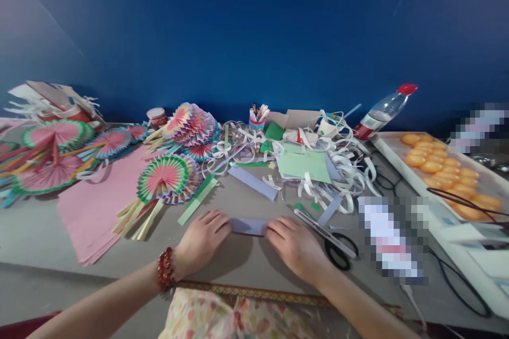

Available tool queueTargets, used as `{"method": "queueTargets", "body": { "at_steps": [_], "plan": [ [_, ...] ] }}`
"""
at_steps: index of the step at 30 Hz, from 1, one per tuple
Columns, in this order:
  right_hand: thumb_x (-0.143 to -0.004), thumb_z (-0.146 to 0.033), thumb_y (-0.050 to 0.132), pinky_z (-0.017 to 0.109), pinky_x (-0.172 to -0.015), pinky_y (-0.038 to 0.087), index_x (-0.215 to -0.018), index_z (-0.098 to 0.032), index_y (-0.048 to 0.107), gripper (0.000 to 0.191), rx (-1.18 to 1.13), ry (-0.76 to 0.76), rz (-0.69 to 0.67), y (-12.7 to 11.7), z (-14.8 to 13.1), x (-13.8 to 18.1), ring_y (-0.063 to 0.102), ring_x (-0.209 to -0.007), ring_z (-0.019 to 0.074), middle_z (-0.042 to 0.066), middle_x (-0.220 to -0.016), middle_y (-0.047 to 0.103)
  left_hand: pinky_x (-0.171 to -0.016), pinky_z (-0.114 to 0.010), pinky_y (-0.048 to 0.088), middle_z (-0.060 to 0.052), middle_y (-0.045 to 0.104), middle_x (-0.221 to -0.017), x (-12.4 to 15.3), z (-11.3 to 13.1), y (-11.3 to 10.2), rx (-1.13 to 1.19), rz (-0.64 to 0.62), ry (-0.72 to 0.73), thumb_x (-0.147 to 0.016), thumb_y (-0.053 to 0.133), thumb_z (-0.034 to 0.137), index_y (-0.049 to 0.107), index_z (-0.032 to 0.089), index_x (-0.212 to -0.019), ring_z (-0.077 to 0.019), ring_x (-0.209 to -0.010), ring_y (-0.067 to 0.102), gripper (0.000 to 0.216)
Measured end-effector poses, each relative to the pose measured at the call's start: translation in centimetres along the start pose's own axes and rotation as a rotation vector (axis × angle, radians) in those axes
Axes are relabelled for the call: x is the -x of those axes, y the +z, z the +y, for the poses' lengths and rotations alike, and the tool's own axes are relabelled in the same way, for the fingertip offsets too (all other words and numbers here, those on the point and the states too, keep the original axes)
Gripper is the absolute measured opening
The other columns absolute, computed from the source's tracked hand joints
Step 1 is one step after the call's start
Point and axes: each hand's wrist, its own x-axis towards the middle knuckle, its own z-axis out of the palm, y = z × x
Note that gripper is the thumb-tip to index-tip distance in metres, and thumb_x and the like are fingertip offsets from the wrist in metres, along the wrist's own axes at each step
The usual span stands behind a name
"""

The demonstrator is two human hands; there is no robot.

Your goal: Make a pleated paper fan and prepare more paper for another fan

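Note:
A small strip of pale lavender paper [248,225] lies on the grey table [254,259] just in front of me. My left hand [202,238], with a red bead bracelet on its wrist, presses the strip's left end with curled fingers. My right hand [294,246] pinches and presses the right end. Both hands rest on the tabletop, fingers bent down onto the paper. Black-handled scissors [330,238] lie just right of my right hand.
Folded paper fans [167,177] and pink sheets [93,206] fill the left. A heap of white paper strips [338,169], green paper [304,164], a pen cup [256,123] and a lying bottle [384,108] sit behind. A box of orange rounds [445,169] stands right.

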Motion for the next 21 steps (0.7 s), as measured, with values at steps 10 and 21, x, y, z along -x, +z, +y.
{"method": "queueTargets", "body": {
  "at_steps": [10, 21],
  "plan": [
    [-0.09, -0.007, 0.059, 0.034, -0.083, 0.049, -0.087, -0.02, 0.064, 0.014, -0.197, 0.116, 0.067, -0.32, -0.2, 0.81, 0.06, -0.095, 0.0212, 0.005, -0.102, 0.068, -0.08, -0.035, 0.049, -0.006, 0.065, -0.101, 0.6, 0.0, 0.09, 0.069, 0.031, -0.055, -0.101, 0.044, 0.02, 0.063, 0.019, -0.091, -0.0205, -0.091, 0.056, 0.021],
    [-0.091, -0.014, 0.056, 0.036, -0.083, 0.05, -0.083, -0.022, 0.059, 0.013, -0.26, 0.266, 0.157, -0.65, -0.02, 0.53, 0.061, -0.092, 0.0211, 0.006, -0.099, 0.063, -0.083, -0.036, 0.044, -0.005, 0.063, -0.101, 0.33, 0.18, -0.2, 0.276, 0.061, -0.205, -0.1, 0.044, 0.017, 0.06, 0.02, -0.092, -0.0202, -0.092, 0.056, 0.018]
  ]
}}
